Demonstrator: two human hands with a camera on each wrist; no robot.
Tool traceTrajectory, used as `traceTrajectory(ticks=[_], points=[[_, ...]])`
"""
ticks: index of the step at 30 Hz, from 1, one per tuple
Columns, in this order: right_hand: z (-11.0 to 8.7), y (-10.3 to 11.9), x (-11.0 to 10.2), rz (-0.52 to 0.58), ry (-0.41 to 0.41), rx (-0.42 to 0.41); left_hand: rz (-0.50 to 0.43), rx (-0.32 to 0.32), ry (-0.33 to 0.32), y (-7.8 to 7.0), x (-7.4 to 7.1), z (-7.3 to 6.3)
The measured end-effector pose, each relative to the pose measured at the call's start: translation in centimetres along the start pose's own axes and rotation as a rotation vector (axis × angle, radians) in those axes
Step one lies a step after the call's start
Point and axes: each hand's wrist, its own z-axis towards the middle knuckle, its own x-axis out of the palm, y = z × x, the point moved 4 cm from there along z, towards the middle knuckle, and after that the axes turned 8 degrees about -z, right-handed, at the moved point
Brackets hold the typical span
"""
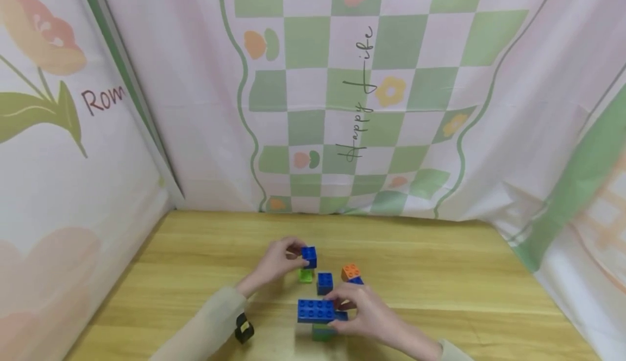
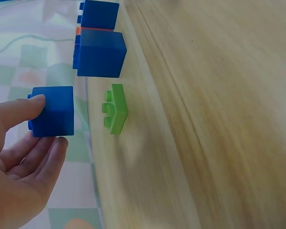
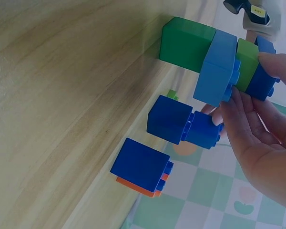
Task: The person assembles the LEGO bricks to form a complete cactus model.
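Note:
My left hand (image 1: pixel 281 260) pinches a blue cube-shaped toy brick (image 1: pixel 308 256) between thumb and fingers, raised off the table. Below it, apart, a thin lime-green brick (image 2: pixel 115 109) lies on the wood. My right hand (image 1: pixel 364 312) grips the long dark blue brick (image 1: pixel 315 310) at the top of a stack. Under that brick, the right wrist view shows a light green brick (image 3: pixel 248 62), a lighter blue brick (image 3: pixel 218 67) and a dark green brick (image 3: pixel 188 44) at the bottom. Between the hands stands another blue brick (image 1: pixel 325 284).
Beyond the right hand, an orange brick (image 1: pixel 350 272) sits against a blue brick (image 1: pixel 356 281) on the wooden table (image 1: pixel 440 263). A black strap-like device (image 1: pixel 244 328) is at the left sleeve. A checked cloth (image 1: pixel 352 132) hangs behind the table.

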Motion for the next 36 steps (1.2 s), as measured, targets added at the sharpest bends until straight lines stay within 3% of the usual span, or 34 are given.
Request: traceTrajectory(ticks=[10, 23, 36], points=[[0.0, 0.0, 0.0, -0.016, -0.014, -0.015, 0.001, 0.009, -0.016, -0.5, -1.0, -1.6], [0.1, -0.1, 0.1, -0.003, -0.003, 0.004, -0.018, 0.016, -0.012, -1.7, -1.1, -3.1], [0.2, -0.4, 0.0, 0.029, 0.03, 0.043, -0.032, 0.055, -0.011, -3.9, -1.5, -4.6]])
